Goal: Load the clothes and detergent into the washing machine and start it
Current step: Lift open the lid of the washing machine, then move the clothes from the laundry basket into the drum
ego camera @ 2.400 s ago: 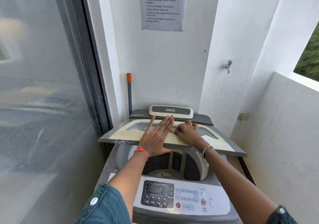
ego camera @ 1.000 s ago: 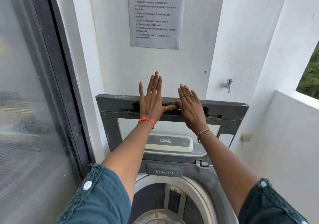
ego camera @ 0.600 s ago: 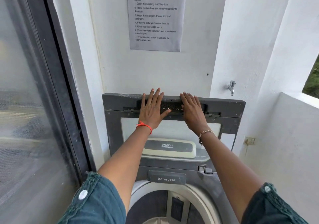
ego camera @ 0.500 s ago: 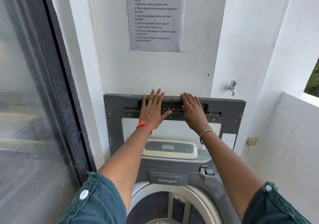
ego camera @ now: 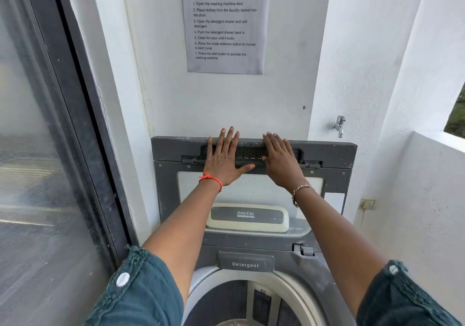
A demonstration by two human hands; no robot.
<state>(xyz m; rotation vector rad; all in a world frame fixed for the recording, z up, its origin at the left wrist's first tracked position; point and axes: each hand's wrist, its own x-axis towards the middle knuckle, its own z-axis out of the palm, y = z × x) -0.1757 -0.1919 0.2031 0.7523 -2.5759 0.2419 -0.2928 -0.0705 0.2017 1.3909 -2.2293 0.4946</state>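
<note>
I am pressing my left hand (ego camera: 222,161) and right hand (ego camera: 280,161) flat against the top edge of the washer's lid (ego camera: 327,154), fingers straight and gripping nothing. The lid is standing upright against the wall. Just below it the Detergent drawer (ego camera: 245,264) is sitting closed, with the open drum (ego camera: 226,300) beneath. An instruction sheet (ego camera: 224,24) is hanging above the lid.

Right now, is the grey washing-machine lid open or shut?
Open: grey windowed lid stands upright, left hand and right hand flat on it; round drum opening exposed below.
</note>
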